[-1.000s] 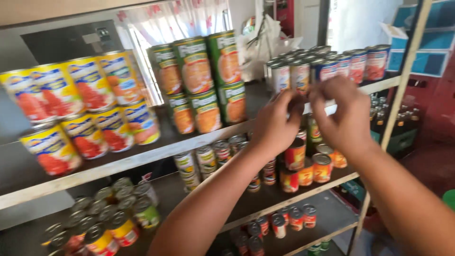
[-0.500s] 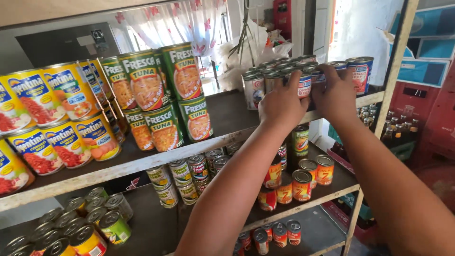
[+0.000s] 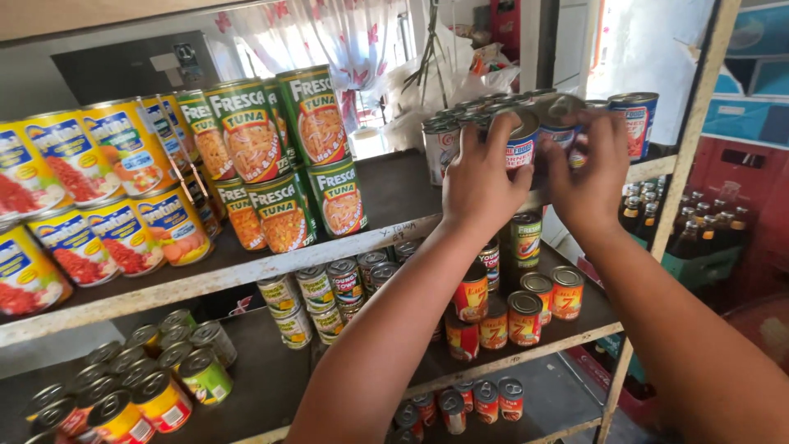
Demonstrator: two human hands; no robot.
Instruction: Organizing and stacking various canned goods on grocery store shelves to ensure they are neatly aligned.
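My left hand (image 3: 481, 177) and right hand (image 3: 593, 177) are both clamped on blue-labelled cans (image 3: 526, 140) near the front edge of the upper shelf (image 3: 394, 234). Risk: a nudge tips neighbouring cans (image 3: 637, 119) off that edge.

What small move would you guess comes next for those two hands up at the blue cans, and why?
Probably setting the can down square in its row. The left hand and right hand both grip one blue-labelled can at the front of the cluster of blue cans, near the shelf edge.
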